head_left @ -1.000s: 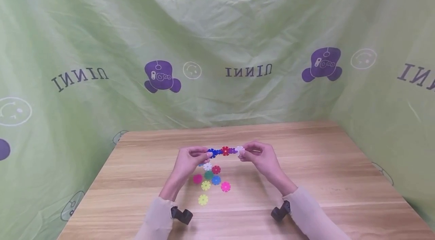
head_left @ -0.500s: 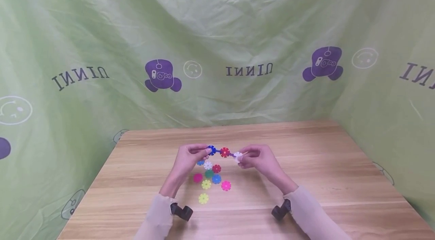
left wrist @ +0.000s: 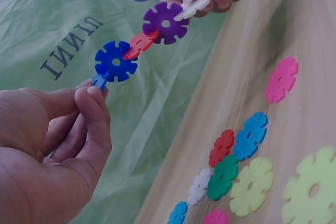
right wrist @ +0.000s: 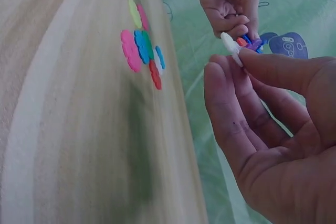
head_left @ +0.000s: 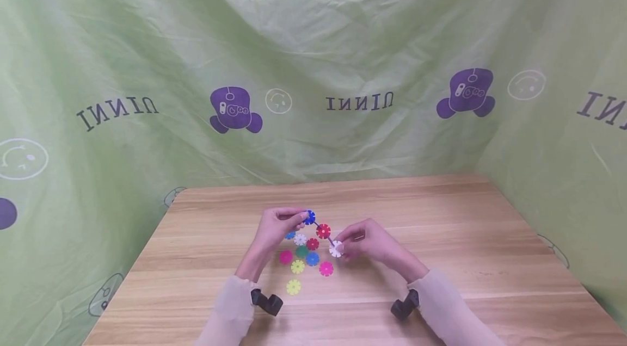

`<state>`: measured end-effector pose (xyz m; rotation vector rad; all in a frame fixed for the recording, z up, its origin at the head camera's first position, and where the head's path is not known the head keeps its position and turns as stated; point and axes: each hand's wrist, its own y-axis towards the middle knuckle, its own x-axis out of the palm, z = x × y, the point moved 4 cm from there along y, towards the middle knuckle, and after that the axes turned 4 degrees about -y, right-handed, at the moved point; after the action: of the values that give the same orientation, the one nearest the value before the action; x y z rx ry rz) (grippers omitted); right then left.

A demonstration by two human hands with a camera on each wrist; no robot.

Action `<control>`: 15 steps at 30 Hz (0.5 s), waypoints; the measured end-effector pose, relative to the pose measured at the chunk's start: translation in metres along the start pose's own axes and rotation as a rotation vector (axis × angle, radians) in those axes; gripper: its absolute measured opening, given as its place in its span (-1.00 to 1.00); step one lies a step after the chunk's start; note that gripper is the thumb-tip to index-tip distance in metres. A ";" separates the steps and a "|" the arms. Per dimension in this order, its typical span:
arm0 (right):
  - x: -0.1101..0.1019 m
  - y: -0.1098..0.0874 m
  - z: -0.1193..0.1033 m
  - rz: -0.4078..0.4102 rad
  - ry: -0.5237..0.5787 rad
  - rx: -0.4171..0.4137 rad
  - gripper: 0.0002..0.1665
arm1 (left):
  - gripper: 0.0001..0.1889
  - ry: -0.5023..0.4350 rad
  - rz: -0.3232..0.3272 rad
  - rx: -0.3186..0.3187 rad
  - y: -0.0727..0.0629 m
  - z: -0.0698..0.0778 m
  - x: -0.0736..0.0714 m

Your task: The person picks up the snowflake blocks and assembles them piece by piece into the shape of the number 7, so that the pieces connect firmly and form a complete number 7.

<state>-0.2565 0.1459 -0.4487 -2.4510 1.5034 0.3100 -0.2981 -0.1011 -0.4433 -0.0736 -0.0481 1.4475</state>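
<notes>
A chain of slotted snowflake discs hangs between my hands above the table. My left hand (head_left: 274,229) pinches the blue disc (head_left: 309,217) at its upper end between thumb and fingertips. In the left wrist view a second blue disc (left wrist: 116,62), a red disc (left wrist: 139,45) and a purple disc (left wrist: 167,23) follow, slotted crosswise into one another. The white disc (head_left: 335,249) closes the lower end, pinched by thumb and fingers of my right hand (head_left: 369,241). From head height the chain slants down to the right.
Loose snowflake discs lie on the wooden table (head_left: 465,259) below the chain: a pink one (head_left: 325,269), a green one (head_left: 301,252), a yellow one (head_left: 293,287) and several others. A green printed cloth (head_left: 313,52) hangs behind and around the table.
My right hand has come down and a little left with the white disc, so the chain, nearly level before, now slopes. My left hand has shifted slightly right, keeping its pinch.
</notes>
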 end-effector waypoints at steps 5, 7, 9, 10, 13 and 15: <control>0.001 0.001 0.002 0.049 0.005 0.025 -0.76 | -0.72 -0.046 0.007 -0.003 0.002 -0.004 0.003; 0.001 0.001 0.003 0.082 0.012 0.036 -0.75 | -0.72 -0.058 0.013 -0.003 0.002 -0.005 0.004; 0.000 0.001 0.004 0.108 0.029 0.039 -0.74 | -0.72 -0.062 0.012 -0.004 0.001 -0.005 0.003; 0.000 0.002 0.004 0.120 0.043 0.043 -0.74 | -0.72 -0.058 0.012 -0.004 0.001 -0.005 0.003; -0.003 0.002 0.004 0.147 0.081 0.043 -0.72 | -0.70 0.001 0.010 -0.001 0.000 -0.006 0.000; -0.004 0.002 0.004 0.166 0.106 0.046 -0.70 | -0.69 0.057 0.008 0.002 -0.002 -0.008 -0.003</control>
<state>-0.2602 0.1500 -0.4509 -2.3459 1.7421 0.1756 -0.2961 -0.1043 -0.4515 -0.1132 0.0004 1.4523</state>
